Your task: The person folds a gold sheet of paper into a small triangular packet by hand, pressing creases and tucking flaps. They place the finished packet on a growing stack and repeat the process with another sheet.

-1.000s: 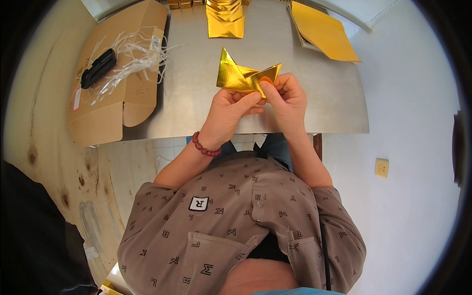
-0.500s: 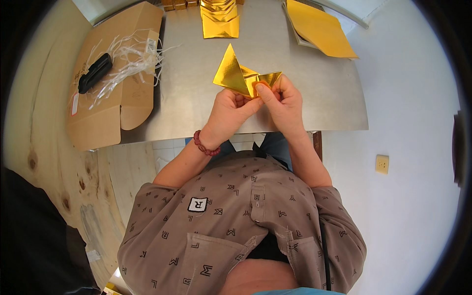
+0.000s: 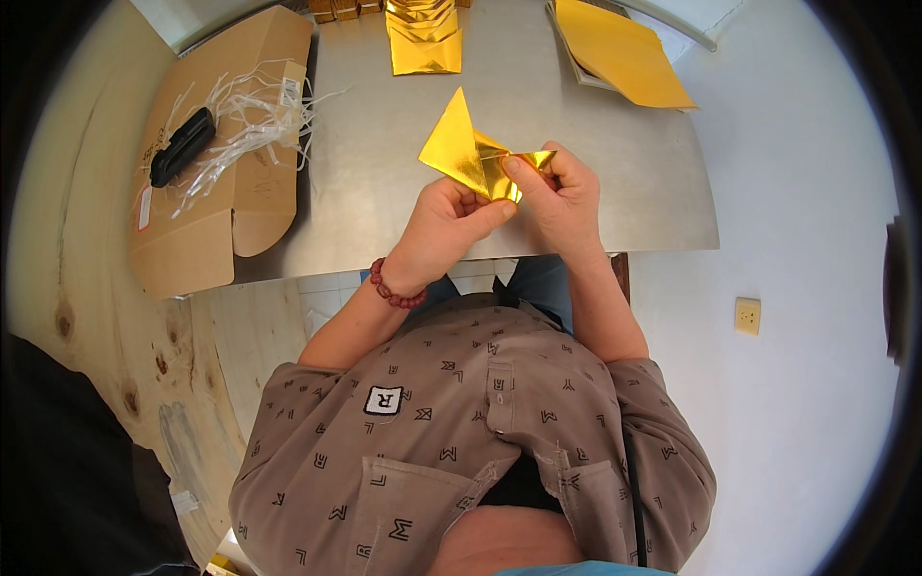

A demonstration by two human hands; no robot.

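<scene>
A shiny gold foil paper (image 3: pixel 452 144), partly folded, is held above the metal table between both hands. Its large pointed flap stands up on the left, and a smaller point sticks out on the right. My left hand (image 3: pixel 451 219) pinches the lower left of the paper, thumb along the bottom edge, the other fingers mostly behind it. My right hand (image 3: pixel 560 197) grips the right part, with its thumb pressed on the front near the middle folds. The fingers behind the paper are partly hidden.
Overlapping folded gold papers (image 3: pixel 425 48) lie at the far middle of the metal table (image 3: pixel 375 144). A yellow sheet stack (image 3: pixel 624 53) rests far right. On the left, a cardboard box (image 3: pixel 259 206) bears a black stapler-like object (image 3: pixel 182 147) and white plastic strips (image 3: pixel 240 130).
The right thumb has moved slightly up along the folds, and the lower middle of the gold paper shows more. Both hands keep hold; the large flap has tilted slightly.
</scene>
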